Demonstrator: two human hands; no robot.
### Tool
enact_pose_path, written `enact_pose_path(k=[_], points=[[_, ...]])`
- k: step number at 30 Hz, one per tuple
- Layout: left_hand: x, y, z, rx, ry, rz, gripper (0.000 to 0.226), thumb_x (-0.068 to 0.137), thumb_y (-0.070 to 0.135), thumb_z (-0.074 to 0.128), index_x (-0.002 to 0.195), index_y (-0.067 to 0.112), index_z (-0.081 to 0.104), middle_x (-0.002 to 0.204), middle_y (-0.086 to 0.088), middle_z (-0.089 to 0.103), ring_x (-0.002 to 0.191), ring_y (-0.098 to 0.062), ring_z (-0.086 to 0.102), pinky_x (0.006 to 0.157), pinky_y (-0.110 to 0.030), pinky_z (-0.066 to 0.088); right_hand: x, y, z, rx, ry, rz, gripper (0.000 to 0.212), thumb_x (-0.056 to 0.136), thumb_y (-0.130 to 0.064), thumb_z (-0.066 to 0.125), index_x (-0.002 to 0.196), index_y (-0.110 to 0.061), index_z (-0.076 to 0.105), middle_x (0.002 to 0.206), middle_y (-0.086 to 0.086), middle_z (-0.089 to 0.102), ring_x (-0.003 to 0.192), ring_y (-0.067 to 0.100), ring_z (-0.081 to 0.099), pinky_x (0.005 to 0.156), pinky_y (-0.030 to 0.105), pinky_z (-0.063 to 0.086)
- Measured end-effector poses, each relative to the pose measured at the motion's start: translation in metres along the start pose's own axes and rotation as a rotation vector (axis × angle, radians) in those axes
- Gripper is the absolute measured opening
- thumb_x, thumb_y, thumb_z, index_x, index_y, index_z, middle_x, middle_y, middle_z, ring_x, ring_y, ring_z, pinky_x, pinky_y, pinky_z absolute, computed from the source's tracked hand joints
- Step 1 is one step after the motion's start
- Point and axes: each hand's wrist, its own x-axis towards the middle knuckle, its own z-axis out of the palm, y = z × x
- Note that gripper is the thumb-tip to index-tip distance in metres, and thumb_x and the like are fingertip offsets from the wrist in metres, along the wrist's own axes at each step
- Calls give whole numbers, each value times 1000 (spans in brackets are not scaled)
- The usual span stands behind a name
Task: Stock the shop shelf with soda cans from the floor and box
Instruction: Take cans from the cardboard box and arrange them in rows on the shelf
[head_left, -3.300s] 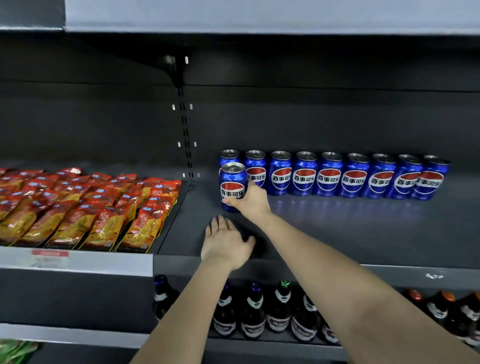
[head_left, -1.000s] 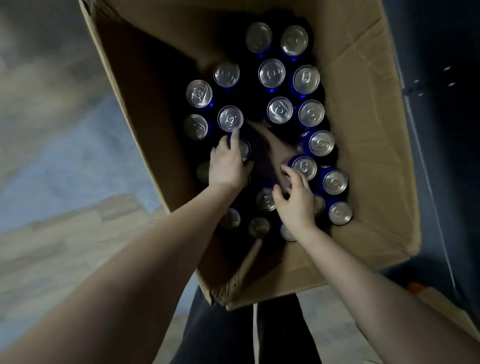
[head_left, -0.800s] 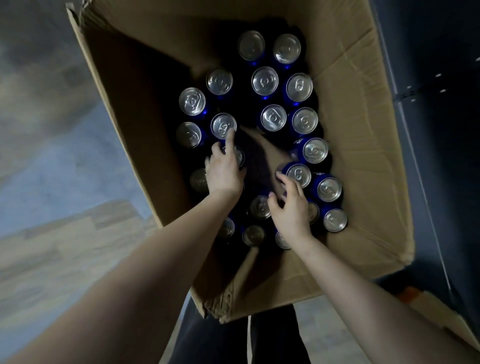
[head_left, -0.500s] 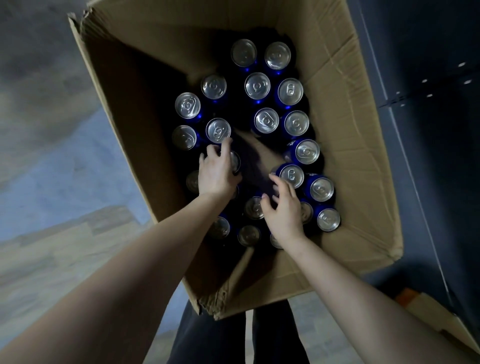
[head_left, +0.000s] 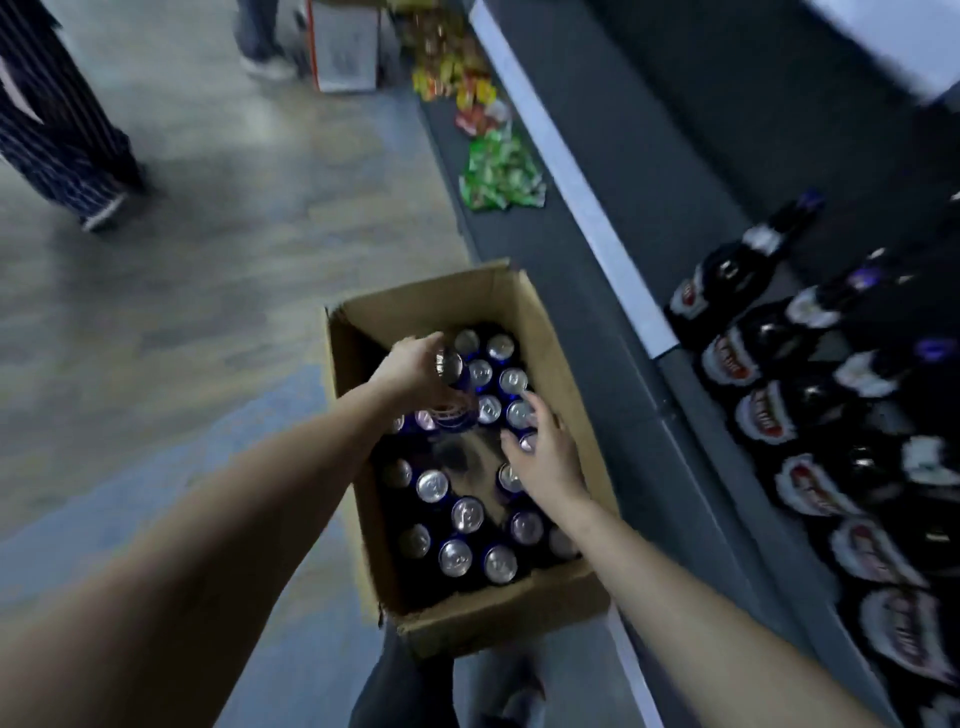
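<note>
Cardboard box (head_left: 519, 618) on floor (head_left: 208, 260) by shelf (head_left: 613, 249), full of upright blue soda cans (head_left: 457, 558). R hand (head_left: 545, 460) inside, fingers spread over can tops nr right wall. L hand (head_left: 410, 370), fingers curled round one can (head_left: 451, 387), holds it above the rest. Beyond: dark bottles (head_left: 748, 374) on the shelf, snack packs (head_left: 498, 171) further along.

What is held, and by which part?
Left hand grips a blue soda can around its upper side; right hand, open over the box, holds nothing.

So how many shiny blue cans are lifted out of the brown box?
1: the blue soda can in the left hand, above the brown cardboard box. The right hand only touches cans still inside.
</note>
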Motion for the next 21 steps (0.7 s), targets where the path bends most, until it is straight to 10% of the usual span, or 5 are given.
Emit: enact_pose_path(k=[7,13,18,21], points=[[-77,118,-182,88,29,97,43,78,35,72,111,10,59,106,-5,61,99,-23,59,77,-28,48,-10,-137,-113,45,-52,-156,62,81,-22,71,135,-17,42,131,4,50,115,11,50,88,17,39],[-127,196,-273,225,-59,128,57,84,35,64,132,13,43,129,-10,51,110,-34,57,92,-52,48,-20,-220,-166,130,-72,-273,90,74,-34,76,146,-19,23,135,2,49,124,16,47,103,36,42],[-144,241,-297,278,-37,269,43,83,28,65,120,10,55,111,-10,61,89,-25,62,43,-21,49,-22,-276,-187,118,-6,-349,72,53,-48,80,117,-27,54,113,-8,65,105,11,61,94,40,51],[-150,260,-307,249,-38,324,42,78,29,69,114,11,57,106,-9,63,94,-27,64,73,-34,59,-23,-288,-206,123,101,-338,69,52,-45,80,114,-24,59,108,-6,67,100,11,63,90,37,53]])
